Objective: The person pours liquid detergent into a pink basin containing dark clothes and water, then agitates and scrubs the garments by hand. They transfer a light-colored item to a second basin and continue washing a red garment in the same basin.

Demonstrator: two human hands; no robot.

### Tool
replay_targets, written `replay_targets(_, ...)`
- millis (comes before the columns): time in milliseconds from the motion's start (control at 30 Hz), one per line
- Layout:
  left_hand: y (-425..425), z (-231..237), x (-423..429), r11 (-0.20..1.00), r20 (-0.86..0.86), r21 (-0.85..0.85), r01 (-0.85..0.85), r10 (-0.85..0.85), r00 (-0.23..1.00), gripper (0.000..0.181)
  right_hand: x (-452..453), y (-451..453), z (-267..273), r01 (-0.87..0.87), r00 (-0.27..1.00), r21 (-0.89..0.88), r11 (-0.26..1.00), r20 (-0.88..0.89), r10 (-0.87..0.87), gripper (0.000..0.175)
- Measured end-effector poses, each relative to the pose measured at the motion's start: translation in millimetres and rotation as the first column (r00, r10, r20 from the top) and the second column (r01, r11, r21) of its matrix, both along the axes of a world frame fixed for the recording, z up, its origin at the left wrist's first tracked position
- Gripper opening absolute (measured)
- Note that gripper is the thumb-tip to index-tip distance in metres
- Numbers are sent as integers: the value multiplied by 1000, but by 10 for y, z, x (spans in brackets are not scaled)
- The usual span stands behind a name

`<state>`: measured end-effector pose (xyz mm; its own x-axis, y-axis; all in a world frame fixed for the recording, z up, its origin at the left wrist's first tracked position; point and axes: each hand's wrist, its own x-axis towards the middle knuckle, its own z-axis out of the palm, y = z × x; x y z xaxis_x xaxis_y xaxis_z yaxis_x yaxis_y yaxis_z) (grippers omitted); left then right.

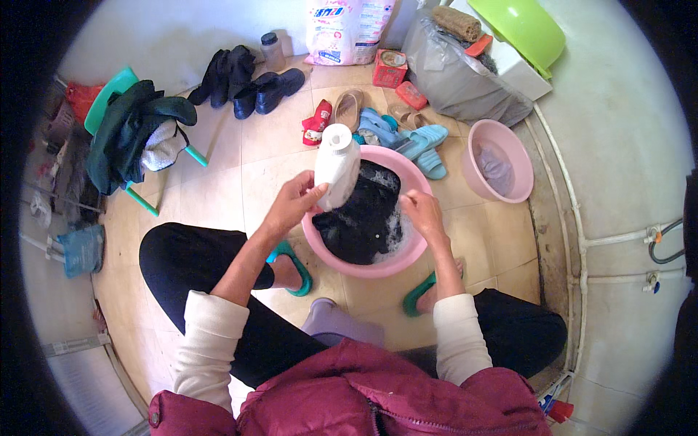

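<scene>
My left hand [299, 197] grips a white plastic bottle [339, 163] by its lower part; its round top with a small opening points up and away from me. The bottle hangs over the left side of a pink plastic basin [366, 270] on the floor between my feet. Dark wet cloth [357, 218] lies in the basin, with suds mostly along its right side. Above the basin's right rim is my right hand [423, 213], fingers curled; whether something small is between them cannot be told.
Blue slippers [428, 143], beige shoes and a red item lie just beyond the basin. A smaller pink basin [498, 161] stands right, near wall pipes. Dark shoes [267, 94] and a green chair [112, 98] holding clothes are left. A detergent bag [349, 32] and a grey bag [458, 82] stand behind.
</scene>
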<state>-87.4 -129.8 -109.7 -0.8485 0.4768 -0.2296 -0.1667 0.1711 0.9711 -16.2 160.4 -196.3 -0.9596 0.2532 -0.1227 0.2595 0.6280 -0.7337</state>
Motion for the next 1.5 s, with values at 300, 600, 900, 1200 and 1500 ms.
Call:
replay_targets(300,311,-394,343,994,20,108,2,-4,1000,28,24,-787,821,-321,924,-291,901,-306,230,20)
replay_targets(600,349,-63,394,979,-469,-170,-113,21,883,24,99,65,-380,261,922,-825,500,59,-384,25)
replay_targets(900,-138,902,-149,780,-583,-617,-102,-367,725,30,-157,-103,-1544,175,960,123,977,-243,-142,53)
replay_targets(1200,-76,996,-639,800,-493,-595,-75,-290,820,26,-830,-150,-1483,27,997,172,985,69,-39,101)
replay_targets(1500,-59,950,-694,815,-498,-571,-96,-251,830,25,-760,-664,-1259,-439,898,243,865,96,429,34)
